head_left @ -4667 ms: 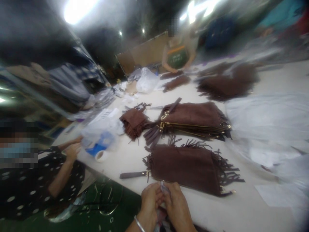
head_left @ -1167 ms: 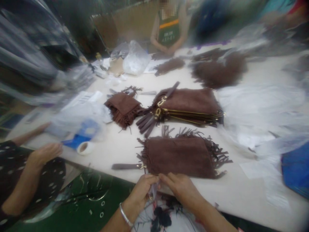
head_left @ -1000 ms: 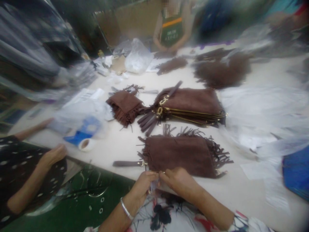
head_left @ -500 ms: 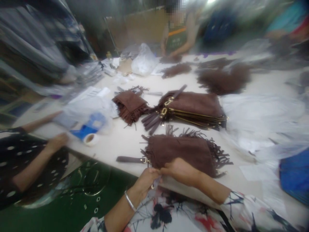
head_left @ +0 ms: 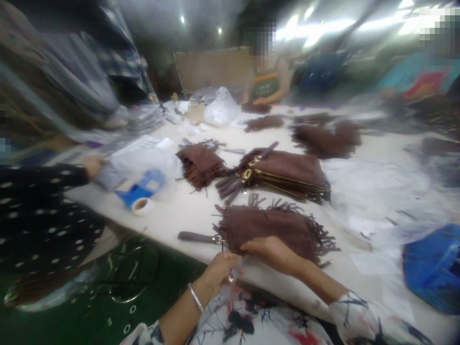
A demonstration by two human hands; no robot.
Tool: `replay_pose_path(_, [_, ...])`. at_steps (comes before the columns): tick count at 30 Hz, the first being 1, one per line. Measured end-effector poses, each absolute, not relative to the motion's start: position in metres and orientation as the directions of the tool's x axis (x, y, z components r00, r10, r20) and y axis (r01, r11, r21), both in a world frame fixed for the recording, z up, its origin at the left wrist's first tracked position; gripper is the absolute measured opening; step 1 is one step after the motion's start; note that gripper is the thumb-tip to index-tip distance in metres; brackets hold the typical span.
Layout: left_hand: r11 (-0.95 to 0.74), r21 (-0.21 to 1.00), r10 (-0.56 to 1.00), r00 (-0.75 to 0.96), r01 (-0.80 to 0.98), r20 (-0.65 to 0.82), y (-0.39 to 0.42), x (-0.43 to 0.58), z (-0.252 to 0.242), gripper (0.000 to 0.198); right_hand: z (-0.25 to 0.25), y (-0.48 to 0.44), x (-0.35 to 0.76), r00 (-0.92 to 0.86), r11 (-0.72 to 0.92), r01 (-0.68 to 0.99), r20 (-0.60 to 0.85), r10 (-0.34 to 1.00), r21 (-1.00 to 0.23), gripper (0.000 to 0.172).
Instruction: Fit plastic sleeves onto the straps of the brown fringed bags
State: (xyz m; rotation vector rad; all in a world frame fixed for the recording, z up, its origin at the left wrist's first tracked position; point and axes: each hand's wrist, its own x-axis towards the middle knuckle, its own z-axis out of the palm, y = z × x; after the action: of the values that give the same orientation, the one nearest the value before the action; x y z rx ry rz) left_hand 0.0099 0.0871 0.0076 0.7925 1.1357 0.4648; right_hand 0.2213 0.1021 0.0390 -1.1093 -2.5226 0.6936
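Note:
A brown fringed bag (head_left: 269, 223) lies flat at the table's near edge, its wrist strap (head_left: 197, 237) with gold clasp stretching off to the left. Just below its front left corner, my left hand (head_left: 220, 270) is closed in a pinch. A small pale, see-through piece with a shiny metal bit (head_left: 231, 277) hangs by those fingers; its kind cannot be made out. My right hand (head_left: 271, 251) rests on the bag's front edge, fingers stretched out and pointing left, their undersides hidden.
Behind the bag sits a stack of brown zip pouches (head_left: 283, 170), beside a folded fringed piece (head_left: 200, 163). A tape roll (head_left: 141, 206) lies left, near a co-worker's dotted sleeve (head_left: 46, 179). Clear plastic (head_left: 373, 196) and a blue bundle (head_left: 431, 268) are at right. Other people stand across the table.
The view has tilted up, so things sit lower in the picture. My right fingers have straightened and parted from my left hand. The co-worker at left has shifted, with an arm reaching onto the table.

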Motion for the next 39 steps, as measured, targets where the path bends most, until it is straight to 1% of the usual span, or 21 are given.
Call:
replay_pose_path(2, [0.659,0.752,0.683,0.39,0.039,-0.618,0.082,0.006,0.011,0.044,0.029,0.09,0.223,-0.518,0.488,0.63,0.141,0.844,-0.604,0.035])
replay_pose_path(3, [0.665,0.746,0.673,0.406,0.035,-0.619,0.08,0.004,0.014,0.045,0.023,0.085,0.223,-0.456,0.449,0.647,0.16,0.876,-0.617,0.034])
replay_pose_path(7, [0.652,0.755,0.644,0.478,0.064,-0.597,0.067,-0.002,0.022,0.041,0.003,0.071,0.219,-0.285,0.347,0.73,0.2,0.938,-0.589,0.026])
replay_pose_path(10, [0.612,0.783,0.652,0.489,0.113,-0.58,0.054,-0.008,0.021,0.039,-0.004,0.07,0.214,-0.222,0.305,0.772,0.212,0.952,-0.558,0.025])
replay_pose_path(13, [0.573,0.796,0.682,0.425,0.194,-0.595,0.04,-0.02,0.012,0.035,-0.008,0.071,0.211,-0.199,0.29,0.785,0.22,0.955,-0.547,0.025])
replay_pose_path(16, [0.553,0.798,0.732,0.319,0.239,-0.602,0.029,-0.034,0.0,0.029,-0.012,0.07,0.21,-0.185,0.279,0.787,0.221,0.958,-0.55,0.027])
replay_pose_path(18, [0.507,0.829,0.791,0.255,0.236,-0.556,0.025,-0.039,-0.006,0.032,-0.013,0.069,0.209,-0.182,0.275,0.798,0.221,0.958,-0.536,0.027])
replay_pose_path(20, [0.455,0.859,0.834,0.226,0.233,-0.503,0.023,-0.039,-0.008,0.035,-0.015,0.068,0.208,-0.177,0.276,0.811,0.233,0.956,-0.516,0.027])
replay_pose_path(24, [0.413,0.877,0.843,0.26,0.247,-0.471,0.023,-0.024,0.0,0.037,-0.017,0.065,0.207,-0.157,0.272,0.83,0.265,0.951,-0.487,0.027])
replay_pose_path(27, [0.46,0.86,0.808,0.298,0.219,-0.508,0.024,-0.013,0.012,0.034,-0.017,0.064,0.205,-0.144,0.257,0.84,0.259,0.955,-0.479,0.027])
replay_pose_path(29, [0.491,0.845,0.793,0.291,0.212,-0.534,0.024,-0.009,0.014,0.04,-0.016,0.063,0.203,-0.143,0.252,0.845,0.256,0.956,-0.471,0.026])
replay_pose_path(32, [0.476,0.839,0.806,0.252,0.262,-0.536,0.023,-0.007,0.003,0.045,-0.016,0.063,0.202,-0.134,0.242,0.857,0.256,0.957,-0.455,0.026])
replay_pose_path(36, [0.409,0.852,0.825,0.267,0.327,-0.498,0.02,-0.008,-0.015,0.039,-0.014,0.062,0.202,-0.152,0.254,0.86,0.253,0.955,-0.442,0.026])
replay_pose_path(39, [0.37,0.854,0.826,0.291,0.367,-0.483,0.021,-0.014,-0.016,0.035,-0.013,0.062,0.203,-0.159,0.254,0.861,0.24,0.958,-0.442,0.026])
